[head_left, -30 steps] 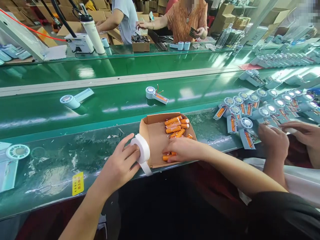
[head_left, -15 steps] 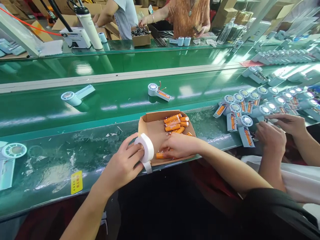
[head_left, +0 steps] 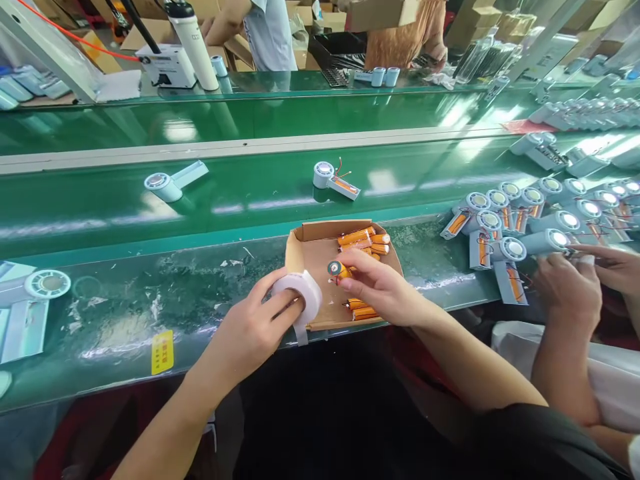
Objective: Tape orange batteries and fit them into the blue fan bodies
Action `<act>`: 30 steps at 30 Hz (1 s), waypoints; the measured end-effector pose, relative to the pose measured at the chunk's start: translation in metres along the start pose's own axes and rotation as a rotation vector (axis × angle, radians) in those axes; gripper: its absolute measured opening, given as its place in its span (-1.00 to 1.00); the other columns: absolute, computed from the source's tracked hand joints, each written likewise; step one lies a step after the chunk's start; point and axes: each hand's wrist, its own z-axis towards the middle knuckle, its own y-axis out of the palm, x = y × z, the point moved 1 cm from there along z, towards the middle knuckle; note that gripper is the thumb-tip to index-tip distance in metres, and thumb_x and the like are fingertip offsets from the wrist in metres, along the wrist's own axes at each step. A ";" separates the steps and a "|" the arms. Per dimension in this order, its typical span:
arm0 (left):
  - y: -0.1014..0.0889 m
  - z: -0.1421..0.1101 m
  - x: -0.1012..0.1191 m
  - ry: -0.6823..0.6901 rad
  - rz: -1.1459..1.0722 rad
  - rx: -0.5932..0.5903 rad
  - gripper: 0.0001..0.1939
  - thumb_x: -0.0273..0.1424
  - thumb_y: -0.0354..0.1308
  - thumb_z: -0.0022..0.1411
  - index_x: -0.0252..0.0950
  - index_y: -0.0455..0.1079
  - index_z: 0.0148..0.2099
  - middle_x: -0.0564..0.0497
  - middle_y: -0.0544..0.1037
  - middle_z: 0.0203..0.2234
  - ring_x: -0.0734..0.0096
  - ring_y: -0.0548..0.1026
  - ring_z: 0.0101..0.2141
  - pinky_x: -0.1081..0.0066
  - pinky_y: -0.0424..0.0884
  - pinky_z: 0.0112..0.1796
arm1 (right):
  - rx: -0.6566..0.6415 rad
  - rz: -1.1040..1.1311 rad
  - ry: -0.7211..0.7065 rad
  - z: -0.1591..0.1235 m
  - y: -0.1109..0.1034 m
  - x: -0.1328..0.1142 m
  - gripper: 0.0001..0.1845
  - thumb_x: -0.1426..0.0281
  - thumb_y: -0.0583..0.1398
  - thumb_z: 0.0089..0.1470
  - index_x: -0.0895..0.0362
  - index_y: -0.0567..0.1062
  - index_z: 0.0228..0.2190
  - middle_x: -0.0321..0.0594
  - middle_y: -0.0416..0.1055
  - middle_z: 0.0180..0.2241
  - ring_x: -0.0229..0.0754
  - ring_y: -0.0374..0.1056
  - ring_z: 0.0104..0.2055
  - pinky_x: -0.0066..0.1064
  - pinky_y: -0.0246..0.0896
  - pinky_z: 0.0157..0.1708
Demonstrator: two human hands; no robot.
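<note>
My left hand (head_left: 260, 319) is closed round a roll of white tape (head_left: 313, 298), fingers through its core, with a loose strip hanging below. Between the thumb and fingers of my right hand (head_left: 383, 283) is an orange cylindrical battery (head_left: 340, 269), its round end facing left. It is held above a shallow cardboard box (head_left: 313, 233) at the table's near edge. Inside the box, more orange batteries (head_left: 356, 236) lie piled at the back right, and a few others (head_left: 363, 311) rest at the front, partly below my right hand.
Light-blue fan housings, one with wires (head_left: 324, 175) and one plain (head_left: 165, 187), lie on the green conveyor (head_left: 260, 180). Many more housings (head_left: 513, 249) crowd the right, beside a co-worker's hands (head_left: 570, 283). Other housings (head_left: 47, 285) sit at far left. People stand across the line.
My right hand has lifted an orange battery from the box's front and turned its end leftward. My left hand still holds the tape. Across the line, a cardboard box has been raised.
</note>
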 end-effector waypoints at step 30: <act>0.038 0.021 0.055 -0.197 -0.128 0.154 -0.80 -0.42 0.35 0.36 -0.26 0.56 0.01 -0.03 0.71 -0.27 -0.06 0.58 0.21 0.11 0.69 0.14 | 1.031 0.203 -0.293 0.006 -0.043 -0.025 -0.79 0.11 0.42 0.12 -0.22 0.58 -0.20 -0.31 0.61 -0.04 -0.03 0.49 0.21 -0.11 0.53 0.15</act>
